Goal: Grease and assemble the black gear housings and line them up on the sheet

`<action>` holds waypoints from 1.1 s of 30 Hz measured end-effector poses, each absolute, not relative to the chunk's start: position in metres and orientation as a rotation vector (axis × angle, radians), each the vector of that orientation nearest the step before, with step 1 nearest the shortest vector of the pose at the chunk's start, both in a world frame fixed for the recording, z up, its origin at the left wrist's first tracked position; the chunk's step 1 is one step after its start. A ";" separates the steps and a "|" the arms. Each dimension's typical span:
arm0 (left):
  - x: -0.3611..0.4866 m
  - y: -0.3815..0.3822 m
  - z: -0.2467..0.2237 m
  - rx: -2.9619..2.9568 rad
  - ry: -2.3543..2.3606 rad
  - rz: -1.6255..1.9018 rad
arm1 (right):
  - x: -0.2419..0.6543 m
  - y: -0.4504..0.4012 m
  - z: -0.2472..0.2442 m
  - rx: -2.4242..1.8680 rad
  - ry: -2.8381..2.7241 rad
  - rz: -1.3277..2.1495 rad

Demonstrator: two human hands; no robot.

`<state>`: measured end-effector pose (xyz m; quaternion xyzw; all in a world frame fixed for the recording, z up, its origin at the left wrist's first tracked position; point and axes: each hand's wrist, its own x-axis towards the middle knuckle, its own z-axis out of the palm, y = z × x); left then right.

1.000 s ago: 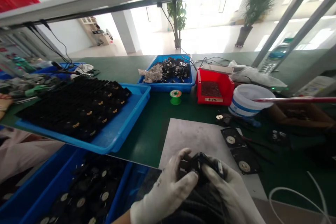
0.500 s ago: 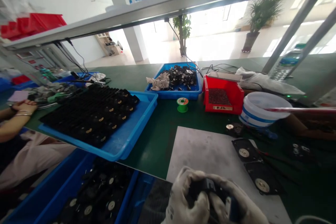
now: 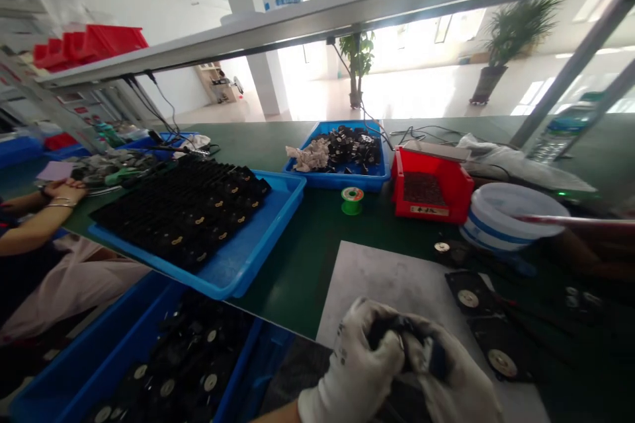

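Observation:
In white gloves, my left hand (image 3: pixel 360 360) and my right hand (image 3: pixel 454 367) come together over the near edge of a grey sheet (image 3: pixel 370 271). Both are closed around a small black part (image 3: pixel 407 329), mostly hidden by the fingers and blurred. A dark blue piece with a pale end shows by the right fingers; I cannot make out what it is. To the right of the hands lie two flat black parts with silver discs, a farther one (image 3: pixel 468 296) and a nearer one (image 3: pixel 502 360).
A blue tray (image 3: pixel 285 211) holds rows of black parts. Behind stand a blue tray of small parts (image 3: pixel 342 182), a green spool (image 3: pixel 352 203), a red bin (image 3: pixel 434 211) and a white bucket (image 3: pixel 496 225). A blue crate (image 3: pixel 47 377) sits lower left. A person's hands (image 3: pixel 67 192) rest at left.
The camera view has shifted, so the scene sits farther right in the picture. My gloved hands stay together around the black part, with more of the left wrist showing.

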<state>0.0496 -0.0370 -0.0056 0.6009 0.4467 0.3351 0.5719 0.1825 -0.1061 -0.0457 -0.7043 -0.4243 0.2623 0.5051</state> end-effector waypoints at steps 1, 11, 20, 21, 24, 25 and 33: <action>0.054 -0.032 -0.006 1.314 1.037 0.772 | 0.183 -0.099 -0.042 -1.689 -0.996 0.678; 0.055 -0.020 0.016 0.728 0.947 0.747 | 0.210 -0.126 0.016 -1.567 -0.682 0.571; 0.055 -0.023 0.012 0.782 0.934 0.731 | 0.188 -0.109 -0.006 -1.561 -1.128 0.613; 0.056 -0.024 0.011 0.803 0.934 0.732 | 0.187 -0.103 -0.012 -1.587 -1.095 0.573; 0.056 -0.025 0.010 0.945 0.911 0.698 | 0.191 -0.089 -0.024 -1.595 -1.013 0.731; 0.055 -0.025 0.010 1.015 0.901 0.684 | 0.193 -0.087 -0.026 -1.561 -0.980 0.820; 0.037 -0.038 0.009 1.034 0.793 0.695 | 0.193 -0.096 -0.020 -1.449 -0.518 1.097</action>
